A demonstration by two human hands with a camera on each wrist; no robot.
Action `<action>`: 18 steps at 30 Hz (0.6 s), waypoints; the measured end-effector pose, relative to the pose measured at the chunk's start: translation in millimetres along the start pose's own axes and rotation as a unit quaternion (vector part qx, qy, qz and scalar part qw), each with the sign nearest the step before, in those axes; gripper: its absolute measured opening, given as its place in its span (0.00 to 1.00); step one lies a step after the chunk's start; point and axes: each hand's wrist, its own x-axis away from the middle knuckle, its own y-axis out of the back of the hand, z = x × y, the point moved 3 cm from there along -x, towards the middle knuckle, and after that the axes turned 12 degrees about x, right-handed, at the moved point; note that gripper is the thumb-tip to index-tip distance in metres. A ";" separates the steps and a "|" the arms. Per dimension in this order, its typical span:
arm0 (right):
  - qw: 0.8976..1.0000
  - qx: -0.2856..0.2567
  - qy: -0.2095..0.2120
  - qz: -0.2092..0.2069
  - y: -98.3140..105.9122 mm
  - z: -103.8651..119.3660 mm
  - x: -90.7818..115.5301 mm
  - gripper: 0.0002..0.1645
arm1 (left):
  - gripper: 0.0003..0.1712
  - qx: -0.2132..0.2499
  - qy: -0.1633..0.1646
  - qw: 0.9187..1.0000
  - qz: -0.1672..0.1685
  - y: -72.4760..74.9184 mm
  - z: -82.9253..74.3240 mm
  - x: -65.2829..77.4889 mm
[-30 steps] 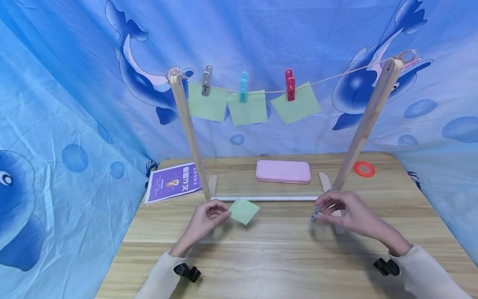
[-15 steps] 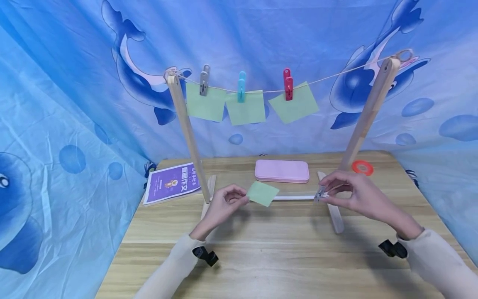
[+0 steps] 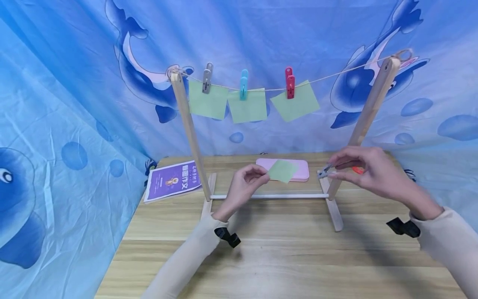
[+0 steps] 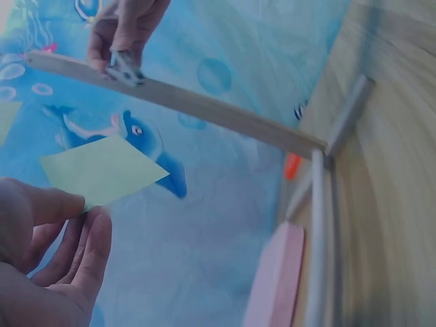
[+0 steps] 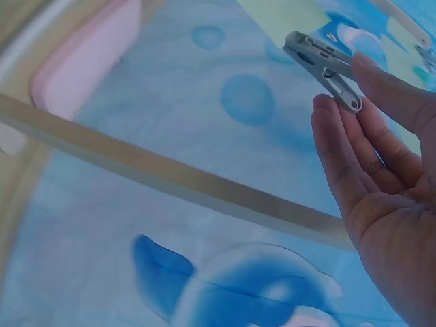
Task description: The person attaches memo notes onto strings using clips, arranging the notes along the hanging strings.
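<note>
My left hand (image 3: 246, 187) pinches a corner of a square green paper (image 3: 282, 170) between thumb and fingers; in the head view the paper overlaps the pink case. My right hand (image 3: 373, 172) holds a grey clothespin (image 3: 325, 170) by its handle ends, beside the right wooden post (image 3: 367, 108). In the right wrist view the grey clothespin (image 5: 320, 65) points away from the fingertips. Above both hands a string (image 3: 336, 74) runs between two posts. From it hang three green papers, under a grey clothespin (image 3: 207, 79), a blue clothespin (image 3: 244, 85) and a red clothespin (image 3: 290, 83).
The left wooden post (image 3: 190, 133) and a white crossbar (image 3: 284, 196) complete the stand on the wooden table (image 3: 261, 257). Behind the crossbar lies the pink case (image 3: 303, 170). A purple booklet (image 3: 171, 182) is at left; a red ring (image 3: 357, 170) is partly hidden behind the right hand.
My left hand has carried the green paper up and to the right. The right hand has risen with the grey clothespin and moved slightly right. The hanging papers stay in place.
</note>
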 end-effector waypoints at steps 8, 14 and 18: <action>0.998 0.006 0.060 -0.029 39.2 17.0 -19.7 0.24 | 0.10 0.055 -0.021 0.998 -0.005 -31.8 -9.8 -26.0; 0.992 0.051 0.094 -0.072 63.4 29.5 -30.1 0.28 | 0.10 0.084 -0.035 0.996 -0.001 -54.6 -16.8 -42.0; 0.987 0.077 0.110 -0.089 78.5 33.2 -37.5 0.27 | 0.11 0.113 -0.038 0.993 -0.003 -67.6 -22.7 -52.2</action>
